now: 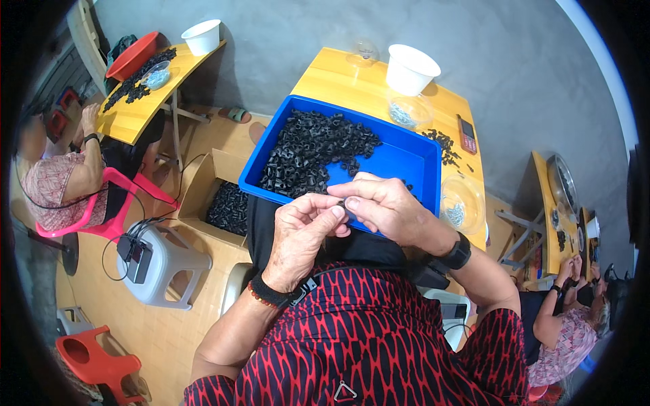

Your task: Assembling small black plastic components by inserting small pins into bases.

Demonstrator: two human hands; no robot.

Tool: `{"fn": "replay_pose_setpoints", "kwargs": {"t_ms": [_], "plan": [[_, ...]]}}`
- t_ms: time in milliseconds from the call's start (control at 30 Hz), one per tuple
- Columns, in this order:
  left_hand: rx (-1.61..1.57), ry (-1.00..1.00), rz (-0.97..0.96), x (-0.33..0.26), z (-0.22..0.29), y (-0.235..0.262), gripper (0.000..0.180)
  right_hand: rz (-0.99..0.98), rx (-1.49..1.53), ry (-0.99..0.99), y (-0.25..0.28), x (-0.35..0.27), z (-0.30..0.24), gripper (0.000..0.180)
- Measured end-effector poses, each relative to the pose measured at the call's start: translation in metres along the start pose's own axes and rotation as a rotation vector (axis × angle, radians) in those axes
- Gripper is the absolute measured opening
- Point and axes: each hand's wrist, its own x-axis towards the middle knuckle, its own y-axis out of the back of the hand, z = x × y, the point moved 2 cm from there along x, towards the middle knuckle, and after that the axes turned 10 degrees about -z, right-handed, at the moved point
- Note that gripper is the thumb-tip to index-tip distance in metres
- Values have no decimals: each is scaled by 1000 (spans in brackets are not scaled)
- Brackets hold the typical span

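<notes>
A small dark piece sits between the fingertips of both hands, over the near edge of the blue tray. It lies to the right of the left hand and to the left of the right hand; both touch it, so neither is nearer. Each grip is closed, thumb and fingers pinched on the piece. They hide most of it, so I cannot tell its long axis.

Just beyond the fingers, the tray is smooth, rectangular and looks like plastic. Its heap of black pieces lies farther from the person and leftward: small, curved and seemingly hollow, with a dull sheen.

The tray overlaps a yellow, wood-grained tabletop. There, a round white tub stands near a clear bowl of silvery metal bits. Loose black bits lie beside a red-edged phone.

On the floor to the left, an open brown cardboard box holds more glossy black pieces.
</notes>
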Motion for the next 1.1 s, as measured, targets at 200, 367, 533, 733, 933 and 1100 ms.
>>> {"fn": "replay_pose_setpoints", "kwargs": {"t_ms": [200,367,533,733,933,1100], "plan": [[-39,19,-6,1,0,0,13,109,323,-150,5,-4,3,17],[-70,28,-13,0,-2,1,15,143,310,-92,9,-6,4,12],[-80,22,-35,1,-3,2,16,179,29,82,8,-5,2,11],[-70,25,-15,1,-3,2,15,224,-247,218,6,-3,-10,13],[-10,-23,2,1,-1,0,14,233,-318,274,2,-3,-12,18],[61,-30,4,1,0,-3,14,189,-387,253,3,-7,-14,18]]}}
